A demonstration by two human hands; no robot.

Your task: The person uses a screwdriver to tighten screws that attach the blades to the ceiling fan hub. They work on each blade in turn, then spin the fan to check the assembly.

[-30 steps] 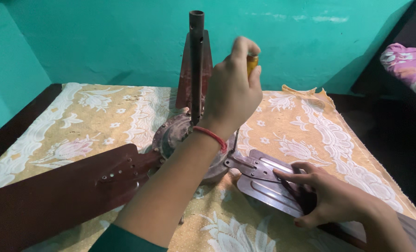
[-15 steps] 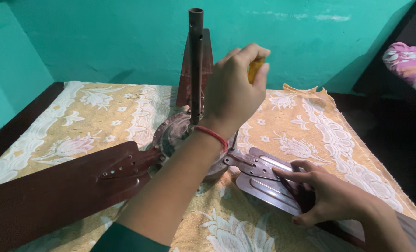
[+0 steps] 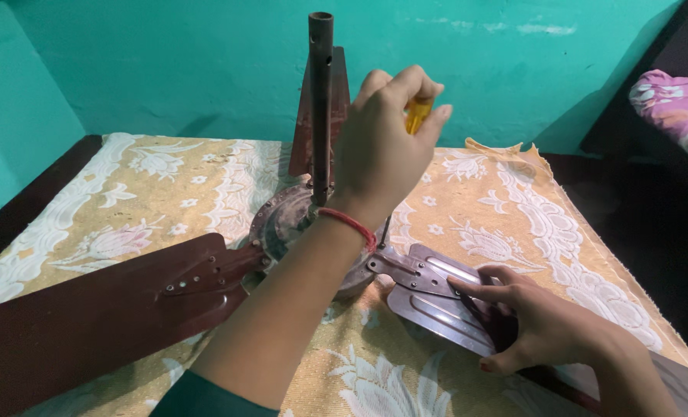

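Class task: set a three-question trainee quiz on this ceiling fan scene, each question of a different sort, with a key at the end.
1. True or false: the left hand grips a yellow-handled screwdriver.
2. Which thing does the right hand press on? A: the upright rod; B: the fan blade on the right; C: the patterned cloth.
3. Fill the gap: the rod stands ____ from the middle of the fan motor.

Key: 1 true. 2 B: the hand lies flat on the fan blade near its metal bracket. 3 upright.
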